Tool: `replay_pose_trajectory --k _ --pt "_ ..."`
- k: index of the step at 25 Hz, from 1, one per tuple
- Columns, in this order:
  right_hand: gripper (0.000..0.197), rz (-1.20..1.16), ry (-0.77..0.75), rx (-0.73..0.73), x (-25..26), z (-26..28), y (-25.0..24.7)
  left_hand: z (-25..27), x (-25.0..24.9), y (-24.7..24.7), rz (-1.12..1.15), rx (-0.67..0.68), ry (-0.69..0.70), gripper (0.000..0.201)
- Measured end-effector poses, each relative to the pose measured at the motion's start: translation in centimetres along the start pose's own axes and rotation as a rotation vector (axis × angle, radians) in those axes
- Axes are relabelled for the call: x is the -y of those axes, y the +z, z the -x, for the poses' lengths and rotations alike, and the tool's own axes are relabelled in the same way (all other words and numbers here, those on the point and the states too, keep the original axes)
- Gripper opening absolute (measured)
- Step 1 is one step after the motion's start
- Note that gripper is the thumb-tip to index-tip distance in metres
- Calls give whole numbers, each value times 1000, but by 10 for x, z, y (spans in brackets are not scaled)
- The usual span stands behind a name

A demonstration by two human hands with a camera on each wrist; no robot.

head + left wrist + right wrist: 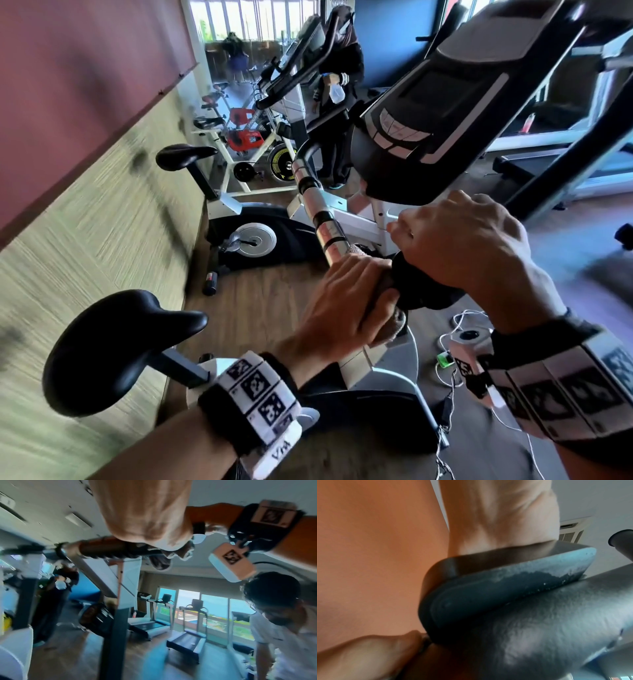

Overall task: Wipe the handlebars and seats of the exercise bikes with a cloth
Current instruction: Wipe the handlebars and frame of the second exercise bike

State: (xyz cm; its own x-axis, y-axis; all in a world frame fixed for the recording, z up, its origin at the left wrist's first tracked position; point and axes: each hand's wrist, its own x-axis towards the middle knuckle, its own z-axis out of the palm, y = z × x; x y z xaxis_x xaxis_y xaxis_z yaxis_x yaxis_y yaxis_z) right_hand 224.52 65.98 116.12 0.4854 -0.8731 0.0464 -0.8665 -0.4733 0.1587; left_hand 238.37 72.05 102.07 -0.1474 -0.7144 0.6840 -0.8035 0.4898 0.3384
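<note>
Both hands are closed: the left hand (346, 294) wraps the cloth (390, 329) round the handlebar (322, 219), whose bare length runs away beyond it; the right hand (459, 246) grips the handlebar's black centre beside it.

Both forearms are bare. Each wrist has a black strap (236, 416) with a white band of square black-and-white markers (260, 390). A small white box (469, 368) with a thin cable sits at the right wrist.

the cloth (388, 327) is mostly hidden under the left hand (346, 294) (only grey edges show).
</note>
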Motion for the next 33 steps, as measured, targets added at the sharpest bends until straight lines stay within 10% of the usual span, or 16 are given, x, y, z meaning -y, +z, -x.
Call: replay_pose_trajectory --k 33 --pt "54 16 70 -39 -4 -12 12 -39 83 -23 167 137 80 43"
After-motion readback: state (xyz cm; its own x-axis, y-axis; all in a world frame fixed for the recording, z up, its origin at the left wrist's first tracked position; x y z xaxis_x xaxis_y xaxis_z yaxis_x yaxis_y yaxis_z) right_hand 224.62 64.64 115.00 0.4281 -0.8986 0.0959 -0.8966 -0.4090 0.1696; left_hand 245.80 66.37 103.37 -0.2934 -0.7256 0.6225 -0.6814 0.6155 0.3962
